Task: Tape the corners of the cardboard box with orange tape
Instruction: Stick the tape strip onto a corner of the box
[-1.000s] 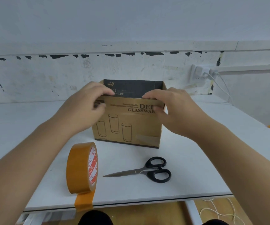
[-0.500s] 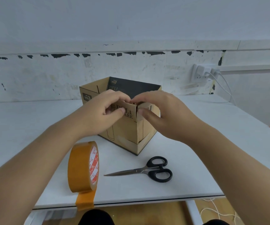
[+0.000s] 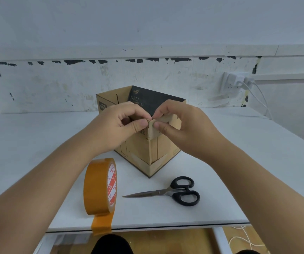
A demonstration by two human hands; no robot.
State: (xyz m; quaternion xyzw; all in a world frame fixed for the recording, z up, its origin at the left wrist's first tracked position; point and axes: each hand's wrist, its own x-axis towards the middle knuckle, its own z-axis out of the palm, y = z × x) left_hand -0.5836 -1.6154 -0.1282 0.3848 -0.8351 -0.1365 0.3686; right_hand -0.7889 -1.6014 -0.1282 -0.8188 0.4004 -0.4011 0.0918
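An open cardboard box [image 3: 154, 154] printed with glassware stands on the white table [image 3: 37, 143], one vertical corner turned toward me. Tape strips cover that corner's edge and its bottom. My left hand [image 3: 118, 128] pinches the top of the near corner from the left. My right hand [image 3: 182, 127] pinches the same corner from the right, over a strip of tape folded across the rim. A roll of orange tape [image 3: 100, 186] stands on edge at the front left, its loose end stuck over the table's front edge.
Black-handled scissors [image 3: 173, 192] lie shut in front of the box, blades pointing left. A wall socket with white plugs and cables [image 3: 239, 79] sits at the back right. The table's front edge is near my body.
The box has been turned from front-on to corner-on toward me. Both hands have moved together from the box's top rim to pinch the near top corner.
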